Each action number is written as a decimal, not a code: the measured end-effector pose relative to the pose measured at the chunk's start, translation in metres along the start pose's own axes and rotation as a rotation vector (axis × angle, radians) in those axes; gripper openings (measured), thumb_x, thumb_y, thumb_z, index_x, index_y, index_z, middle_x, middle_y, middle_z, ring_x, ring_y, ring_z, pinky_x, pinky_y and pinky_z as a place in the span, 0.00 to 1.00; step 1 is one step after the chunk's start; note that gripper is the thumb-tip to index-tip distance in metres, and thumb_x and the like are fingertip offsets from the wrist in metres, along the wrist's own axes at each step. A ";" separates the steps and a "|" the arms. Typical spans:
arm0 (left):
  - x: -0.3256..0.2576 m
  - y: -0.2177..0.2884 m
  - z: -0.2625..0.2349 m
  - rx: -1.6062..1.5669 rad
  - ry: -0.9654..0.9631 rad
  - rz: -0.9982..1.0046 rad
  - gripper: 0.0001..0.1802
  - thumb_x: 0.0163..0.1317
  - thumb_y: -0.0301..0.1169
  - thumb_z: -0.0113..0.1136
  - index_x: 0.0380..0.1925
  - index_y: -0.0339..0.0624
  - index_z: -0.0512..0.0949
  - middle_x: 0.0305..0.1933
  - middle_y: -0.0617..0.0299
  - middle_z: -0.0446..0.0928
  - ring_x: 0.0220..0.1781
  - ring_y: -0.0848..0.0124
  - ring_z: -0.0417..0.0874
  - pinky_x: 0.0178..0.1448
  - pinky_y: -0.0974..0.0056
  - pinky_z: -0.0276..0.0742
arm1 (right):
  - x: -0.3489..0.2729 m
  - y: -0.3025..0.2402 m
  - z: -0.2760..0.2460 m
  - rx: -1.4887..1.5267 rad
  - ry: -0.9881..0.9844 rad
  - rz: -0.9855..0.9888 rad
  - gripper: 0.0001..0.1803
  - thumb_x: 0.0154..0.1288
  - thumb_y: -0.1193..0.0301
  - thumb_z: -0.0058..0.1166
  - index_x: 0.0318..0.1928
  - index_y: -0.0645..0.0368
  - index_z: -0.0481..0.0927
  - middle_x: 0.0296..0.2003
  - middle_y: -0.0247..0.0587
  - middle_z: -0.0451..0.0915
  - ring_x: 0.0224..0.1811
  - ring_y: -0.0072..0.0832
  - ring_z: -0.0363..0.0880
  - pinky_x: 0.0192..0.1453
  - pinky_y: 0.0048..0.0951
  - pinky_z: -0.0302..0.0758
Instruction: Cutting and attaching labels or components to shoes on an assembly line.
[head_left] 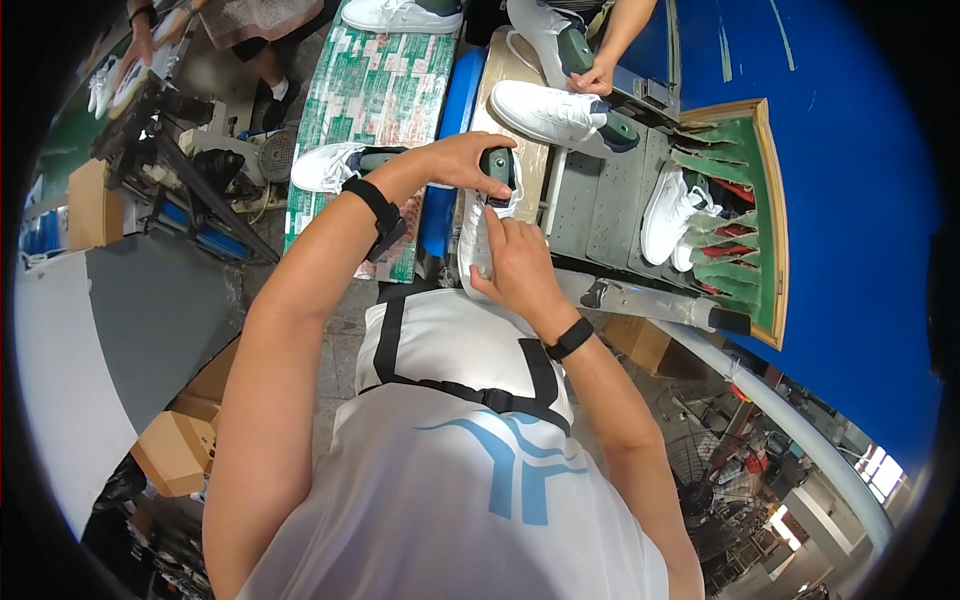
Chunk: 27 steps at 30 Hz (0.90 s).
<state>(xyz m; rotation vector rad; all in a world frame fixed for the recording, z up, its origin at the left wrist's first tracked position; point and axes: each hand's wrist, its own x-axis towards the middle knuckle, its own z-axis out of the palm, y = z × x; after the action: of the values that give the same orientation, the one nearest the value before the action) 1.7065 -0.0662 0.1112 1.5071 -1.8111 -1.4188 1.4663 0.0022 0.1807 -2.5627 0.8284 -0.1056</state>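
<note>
White sneaker (478, 235) on a dark green shoe last (497, 163), held upright before the person's chest, at centre of view; left hand (462, 160), grip closed over the last and heel end from 9 o'clock; right hand (520, 262), grip closed on the sneaker's lower side, forefinger pressed along the upper; second white sneaker (328, 166) just beside, at 9 o'clock; another person's hand (594, 77) on a lasted sneaker (548, 113) at 1 o'clock; grey worktop (598, 205) beyond.

White shoe (480, 235) toe hidden under right hand (515, 265)
</note>
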 end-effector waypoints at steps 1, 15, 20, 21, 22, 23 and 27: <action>-0.001 -0.002 0.001 0.025 0.057 0.068 0.57 0.52 0.56 0.84 0.77 0.41 0.71 0.71 0.43 0.78 0.69 0.49 0.82 0.70 0.55 0.82 | -0.001 -0.003 -0.001 0.004 0.000 -0.001 0.45 0.56 0.63 0.72 0.71 0.72 0.72 0.47 0.57 0.81 0.51 0.52 0.81 0.59 0.47 0.76; -0.006 0.001 0.003 -0.064 0.051 -0.006 0.57 0.53 0.57 0.83 0.80 0.47 0.69 0.76 0.39 0.73 0.74 0.44 0.78 0.78 0.53 0.73 | -0.020 0.006 -0.040 0.957 -0.716 0.178 0.35 0.61 0.59 0.66 0.65 0.69 0.83 0.53 0.58 0.89 0.58 0.46 0.87 0.68 0.36 0.79; -0.010 0.008 0.011 -0.063 0.032 -0.038 0.60 0.53 0.49 0.87 0.83 0.49 0.63 0.80 0.49 0.67 0.82 0.53 0.67 0.84 0.54 0.65 | -0.023 0.023 -0.019 0.641 0.137 0.326 0.41 0.59 0.62 0.69 0.70 0.73 0.77 0.48 0.58 0.86 0.52 0.51 0.87 0.65 0.39 0.80; -0.009 0.010 0.013 -0.060 0.025 -0.034 0.60 0.53 0.49 0.87 0.83 0.49 0.63 0.80 0.49 0.67 0.82 0.53 0.67 0.84 0.54 0.65 | -0.024 0.023 -0.019 0.641 0.144 0.332 0.41 0.59 0.62 0.69 0.70 0.73 0.77 0.48 0.58 0.86 0.52 0.51 0.87 0.65 0.39 0.80; -0.008 0.013 0.013 -0.044 0.051 -0.029 0.59 0.53 0.48 0.87 0.82 0.48 0.64 0.79 0.49 0.68 0.82 0.53 0.68 0.84 0.54 0.66 | -0.026 0.023 -0.019 0.523 0.114 0.307 0.42 0.59 0.61 0.69 0.70 0.74 0.76 0.46 0.59 0.86 0.52 0.52 0.87 0.65 0.41 0.80; -0.008 0.014 0.013 -0.028 0.080 -0.025 0.58 0.53 0.47 0.87 0.81 0.47 0.66 0.79 0.48 0.68 0.81 0.53 0.69 0.83 0.54 0.66 | -0.027 0.022 -0.019 0.405 0.082 0.278 0.43 0.58 0.61 0.70 0.70 0.76 0.76 0.44 0.59 0.85 0.51 0.54 0.86 0.64 0.42 0.81; -0.016 0.015 0.008 -0.148 0.114 -0.048 0.52 0.54 0.42 0.84 0.78 0.46 0.69 0.77 0.50 0.72 0.78 0.56 0.74 0.81 0.56 0.69 | -0.093 0.054 -0.006 0.096 -0.011 0.384 0.43 0.57 0.61 0.71 0.68 0.77 0.77 0.43 0.61 0.85 0.51 0.56 0.86 0.60 0.47 0.82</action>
<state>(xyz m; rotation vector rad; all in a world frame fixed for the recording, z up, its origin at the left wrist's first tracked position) 1.6984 -0.0495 0.1252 1.5317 -1.5778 -1.4248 1.3598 0.0143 0.1688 -2.2675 1.2604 -0.0128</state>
